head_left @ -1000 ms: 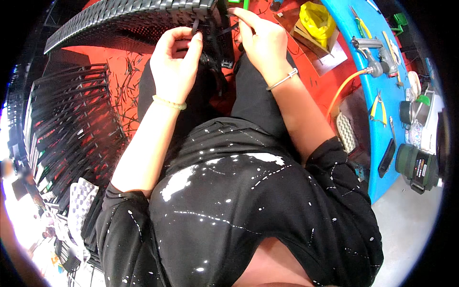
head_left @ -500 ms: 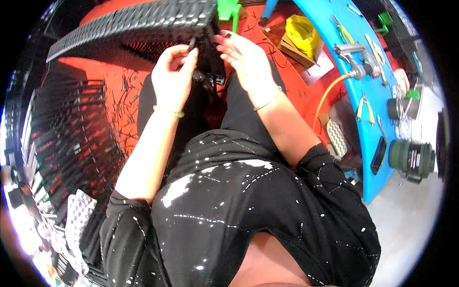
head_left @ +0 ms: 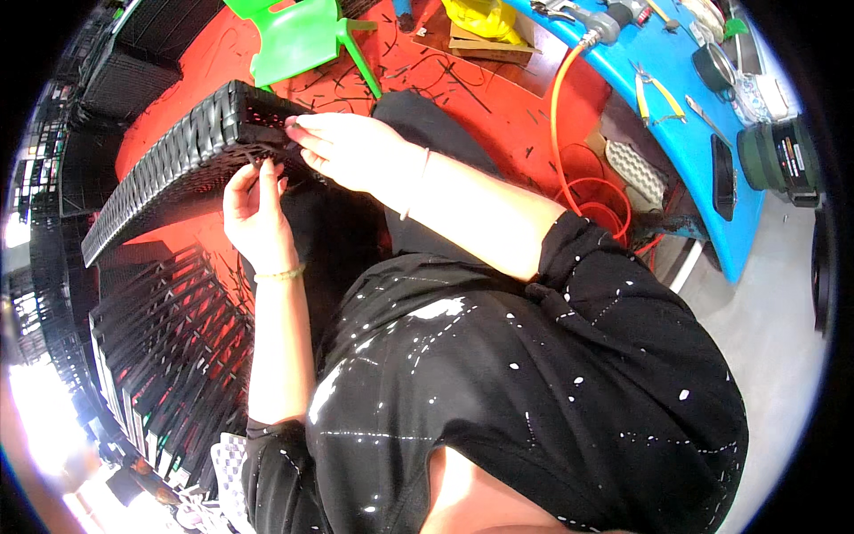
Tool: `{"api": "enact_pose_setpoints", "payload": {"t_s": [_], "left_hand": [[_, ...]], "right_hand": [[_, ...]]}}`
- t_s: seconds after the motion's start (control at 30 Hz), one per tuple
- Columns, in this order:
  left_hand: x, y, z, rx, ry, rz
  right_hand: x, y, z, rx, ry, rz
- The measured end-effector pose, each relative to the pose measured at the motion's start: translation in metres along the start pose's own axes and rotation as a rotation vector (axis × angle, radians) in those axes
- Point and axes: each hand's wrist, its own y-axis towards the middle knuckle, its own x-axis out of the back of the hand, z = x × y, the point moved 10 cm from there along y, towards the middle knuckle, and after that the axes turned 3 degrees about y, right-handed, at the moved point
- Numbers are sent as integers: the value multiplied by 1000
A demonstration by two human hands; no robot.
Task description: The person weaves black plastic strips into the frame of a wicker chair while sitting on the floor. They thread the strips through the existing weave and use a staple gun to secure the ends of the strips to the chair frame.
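A black woven wicker piece (head_left: 182,149), curved and thick-edged, stands in front of me at the left, its near corner at my hands. My left hand (head_left: 258,221) is closed in a pinch at the underside of that corner, thumb and forefinger on a thin black strip (head_left: 258,161). Across the end of the corner reaches my right hand (head_left: 351,151), its fingers stretched out and the tips against the weave. Whether a strip also lies under the right fingertips is hidden.
A green plastic chair (head_left: 298,40) stands beyond on the red floor (head_left: 200,80), among scattered black strip scraps. At right, a blue table (head_left: 685,169) bears yellow-handled pliers (head_left: 656,96), an air tool (head_left: 614,22) with an orange hose (head_left: 556,111), and a phone (head_left: 722,178). Black slatted frames (head_left: 169,356) lie at left.
The view has shifted, bringing the green chair further in. The wicker piece and both hands sit lower and further left in the picture. My right hand now reaches across the corner.
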Motion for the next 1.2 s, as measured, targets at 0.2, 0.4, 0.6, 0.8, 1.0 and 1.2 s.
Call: {"api": "enact_pose_setpoints", "payload": {"t_s": [0.2,0.4,0.6,0.8,1.0,1.2], "left_hand": [[0,-3,0,3,-45,-22],[-3,0,0,10,-25,-4],[-1,2,0,24,-24,-22],[2,1,1,24,10,-41],[1,-3,-7,-68,20,-48],[0,-7,-9,-74,-45,-67]], "right_hand": [[12,1,-16,-214,-16,-75],[-1,11,5,-132,-207,-28],[-7,25,-6,-122,-275,-84],[-21,32,-11,-133,-369,-59],[-23,40,-15,-116,-345,-7],[-33,31,-15,-70,-422,-135]]}}
